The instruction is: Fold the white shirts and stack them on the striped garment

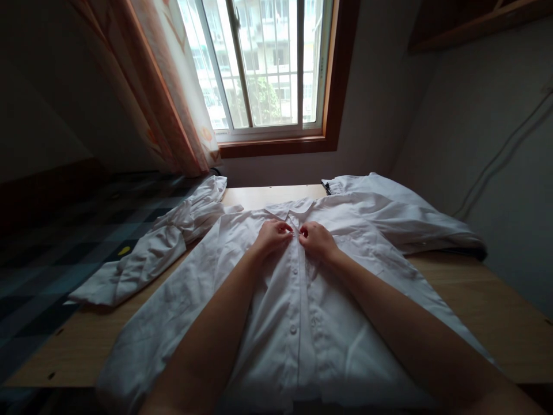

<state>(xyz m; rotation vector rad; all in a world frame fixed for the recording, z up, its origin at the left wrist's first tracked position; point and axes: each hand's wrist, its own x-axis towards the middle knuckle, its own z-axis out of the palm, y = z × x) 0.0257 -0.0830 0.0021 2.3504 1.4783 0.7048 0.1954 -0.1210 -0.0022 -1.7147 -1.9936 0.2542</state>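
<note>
A white button-up shirt (345,323) lies spread on a light wooden board, its collar (298,206) toward the window and its button strip running down the middle. Just below the collar, my left hand (275,235) pinches the left side of the front opening. Close beside it, my right hand (316,239) has its fingers curled on the other edge of the opening. A small gap separates the fingertips. Clear buttons (293,329) show on the strip below my hands.
The wooden board (470,288) shows at both sides. More white cloth (147,259) lies at the left and white clothing (389,196) at the back right. A dark checked cover (38,271) is at the left. Behind are an orange curtain (151,86) and a window (268,75).
</note>
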